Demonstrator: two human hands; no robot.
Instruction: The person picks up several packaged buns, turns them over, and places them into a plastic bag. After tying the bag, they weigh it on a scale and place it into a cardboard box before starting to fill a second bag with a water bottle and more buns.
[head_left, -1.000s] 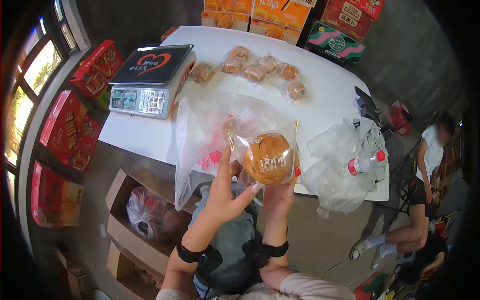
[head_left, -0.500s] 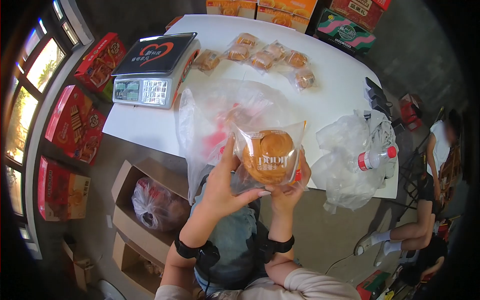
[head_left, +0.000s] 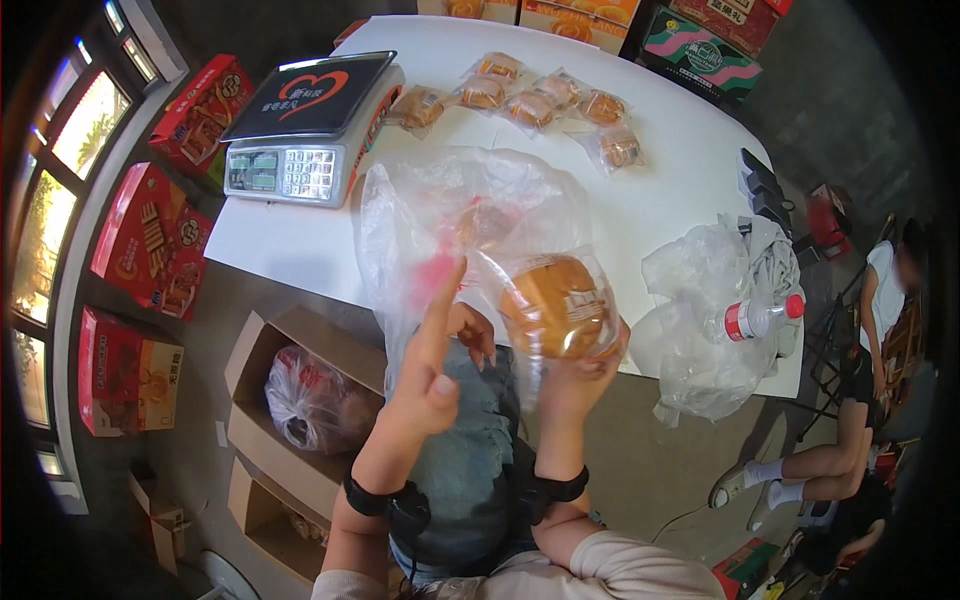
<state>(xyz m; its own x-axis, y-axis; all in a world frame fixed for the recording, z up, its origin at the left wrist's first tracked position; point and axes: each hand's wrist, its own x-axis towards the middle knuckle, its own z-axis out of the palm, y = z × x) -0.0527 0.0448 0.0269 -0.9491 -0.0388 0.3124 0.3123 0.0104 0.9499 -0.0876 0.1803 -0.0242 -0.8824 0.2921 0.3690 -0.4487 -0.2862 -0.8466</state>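
Your wrapped bread roll (head_left: 560,305), round and golden brown in a clear printed wrapper, is held up above the near edge of the white table (head_left: 310,250). Your right hand (head_left: 583,385) has it gripped at the lower right, fingers closed around that edge; part of the grip is hidden behind the roll. Your left hand (head_left: 430,385) is just beside it and holds nothing: index finger extended upward, the other fingers loosely bent and spread. Whether that index finger touches the plastic beyond it cannot be told.

Beyond your hands, a large translucent bag (head_left: 480,180) with red markings lies spread on the table, partly hanging over the near edge. Seven smaller-looking wrapped buns (head_left: 530,108) sit toward the far side. The scale (head_left: 310,125) stands at the left, near the closest bun. At the right, a red-capped bottle (head_left: 755,319) lies tilted on crumpled clear plastic (head_left: 695,360).

Below the table at your left, an open cardboard box (head_left: 265,425) contains a filled plastic bag (head_left: 310,400). Red cartons (head_left: 150,240) line the left side. Another person (head_left: 880,310) is seated well apart, at the right.
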